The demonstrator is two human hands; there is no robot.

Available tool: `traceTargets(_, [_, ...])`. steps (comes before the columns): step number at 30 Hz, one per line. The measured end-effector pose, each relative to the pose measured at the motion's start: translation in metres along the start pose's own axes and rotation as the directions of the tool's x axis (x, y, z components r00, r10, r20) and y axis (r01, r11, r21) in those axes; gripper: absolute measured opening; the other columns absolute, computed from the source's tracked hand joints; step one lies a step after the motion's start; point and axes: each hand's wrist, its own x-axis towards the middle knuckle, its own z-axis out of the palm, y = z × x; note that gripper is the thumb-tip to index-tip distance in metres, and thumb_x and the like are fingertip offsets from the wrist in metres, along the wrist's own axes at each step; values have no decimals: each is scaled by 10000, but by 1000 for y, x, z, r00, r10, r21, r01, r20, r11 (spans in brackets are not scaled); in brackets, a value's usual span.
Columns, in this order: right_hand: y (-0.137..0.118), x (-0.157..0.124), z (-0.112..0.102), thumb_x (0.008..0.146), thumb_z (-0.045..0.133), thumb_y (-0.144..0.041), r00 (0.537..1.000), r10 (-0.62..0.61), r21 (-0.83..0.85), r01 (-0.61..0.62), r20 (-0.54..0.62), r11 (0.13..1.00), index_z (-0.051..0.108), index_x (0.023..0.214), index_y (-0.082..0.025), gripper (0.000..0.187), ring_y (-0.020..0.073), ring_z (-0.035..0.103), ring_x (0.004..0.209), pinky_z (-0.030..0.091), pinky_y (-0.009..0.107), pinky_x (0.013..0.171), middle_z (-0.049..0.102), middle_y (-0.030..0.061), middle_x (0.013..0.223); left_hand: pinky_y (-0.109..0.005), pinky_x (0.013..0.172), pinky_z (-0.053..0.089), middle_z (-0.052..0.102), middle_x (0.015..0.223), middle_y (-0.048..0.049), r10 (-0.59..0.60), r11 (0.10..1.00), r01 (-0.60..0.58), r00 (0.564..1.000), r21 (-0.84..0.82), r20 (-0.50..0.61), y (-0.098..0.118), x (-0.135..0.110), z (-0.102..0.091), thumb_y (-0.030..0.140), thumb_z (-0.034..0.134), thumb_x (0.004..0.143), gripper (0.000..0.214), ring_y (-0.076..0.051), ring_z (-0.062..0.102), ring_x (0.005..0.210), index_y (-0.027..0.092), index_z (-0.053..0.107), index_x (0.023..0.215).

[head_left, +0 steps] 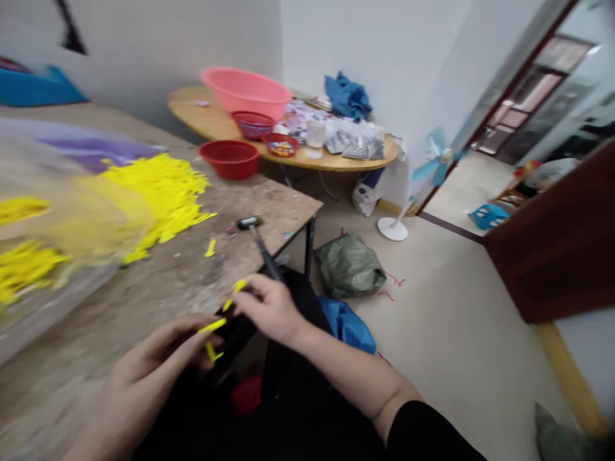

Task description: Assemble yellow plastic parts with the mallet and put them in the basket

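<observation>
Between the fingers of my left hand (168, 352) are small yellow plastic pieces (212, 326), one at the fingertips and another below it. My right hand (269, 307) pinches one more yellow piece (235, 293). Both hands are close together at the table's front edge, above my lap. On the worktable (192, 275) behind them lies a hammer (262, 246), its black handle reaching over the edge beside my right hand. A single yellow piece (210, 248) rests near the big yellow heap (163, 192). Blur hides the pieces' exact shape.
A clear plastic bag (86, 192) with yellow pieces covers the table's left. A red bowl (230, 159) stands at the far edge. Behind is an oval table (187, 109) bearing a pink basin (245, 93). On the floor are a green sack (350, 266) and a fan (393, 228).
</observation>
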Motion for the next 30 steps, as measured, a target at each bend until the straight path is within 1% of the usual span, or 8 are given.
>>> traceTargets(1, [-2,-2,-4,841,620,-337,1000,-12,-25,12,-4,1000,652,865,-217,127,127,629,721,538,239,700,677,-16,801,-299,594,570,700,664,51,-33,998,31,999,-48,-26,2,-3,2,593,688,791,286,-178,653,631,321,727,873])
traceTargets(3, [-5,-6,-10,862,584,-327,999,-54,-108,53,-3,993,641,892,-215,129,131,623,718,530,241,696,670,-15,786,-269,545,549,718,722,1,-44,976,30,997,-217,-61,5,-5,8,535,737,759,314,-150,621,560,230,702,824])
traceTargets(5, [-7,-10,-14,879,556,-324,996,-88,-214,92,27,973,641,916,-213,145,134,627,722,524,242,696,673,-8,796,-246,525,539,709,722,-24,-60,939,27,995,-344,-85,6,-4,13,482,751,758,312,-136,617,541,186,670,819])
traceTargets(9, [-9,-17,-17,916,534,-304,986,-129,-376,160,106,913,657,981,-203,172,139,646,744,520,250,717,686,5,825,-218,529,544,703,737,-20,-75,896,25,993,-444,-96,0,-2,18,399,711,805,283,-119,623,554,166,662,959])
traceTargets(12, [-10,-21,-16,928,529,-276,975,-165,-440,214,148,872,663,993,-195,170,144,655,749,519,257,724,693,11,829,-215,539,557,697,759,-25,-78,893,29,993,-448,-92,-4,-2,19,389,687,826,289,-119,637,578,156,680,997])
traceTargets(20, [-13,-24,-13,948,490,-218,950,-229,-548,310,212,777,678,1051,-201,215,176,691,878,543,305,833,734,51,972,-213,583,561,701,798,-36,-52,926,17,995,-378,-84,-6,-4,23,344,624,871,205,-114,654,602,158,687,927])
traceTargets(23, [-13,-26,-13,945,484,-198,941,-251,-554,337,228,761,678,1055,-205,223,180,693,910,546,314,857,739,55,1001,-223,587,561,701,791,-37,-41,938,9,996,-346,-85,-6,-4,25,340,605,881,200,-123,657,611,161,682,922])
traceTargets(30, [-12,-26,-12,947,492,-200,939,-254,-578,343,233,740,685,1064,-213,226,189,697,930,552,332,874,744,59,1027,-207,567,539,695,771,-25,-3,957,-28,995,-290,-104,-7,-5,28,312,577,895,183,-111,647,582,165,682,923])
